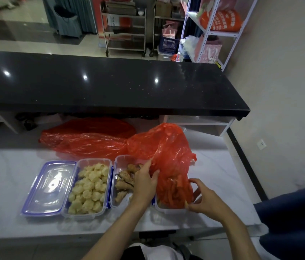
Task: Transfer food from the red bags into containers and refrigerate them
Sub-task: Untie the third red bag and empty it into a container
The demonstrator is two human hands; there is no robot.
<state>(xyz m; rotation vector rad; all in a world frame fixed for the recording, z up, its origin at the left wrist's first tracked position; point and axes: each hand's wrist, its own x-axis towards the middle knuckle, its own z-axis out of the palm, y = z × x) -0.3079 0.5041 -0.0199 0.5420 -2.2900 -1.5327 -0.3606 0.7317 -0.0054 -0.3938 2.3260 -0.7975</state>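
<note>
White marble-look tabletop (213, 184) spans the near half of the scene; a black counter (110, 83) runs above its far edge. A flattened red bag (84, 139) lies at the far centre of the tabletop. A second red bag (168, 149) stands upright to the right of it, its lower part sitting inside the rightmost container (166, 210), with orange-looking strips of food visible through the plastic. Three clear containers stand side by side along the near edge. The left container (89, 188) is full of pale round dumplings (91, 186); its blue-rimmed lid (48, 188) lies flat just to its left. The middle container (118, 162) holds brown fried pieces (124, 182). Left hand (145, 182) is over the middle container, fingers pinching the left side of the upright bag. Right hand (204, 198) is at the bag's near right side, fingers curled against the plastic; whether it actually grips the bag cannot be told
</note>
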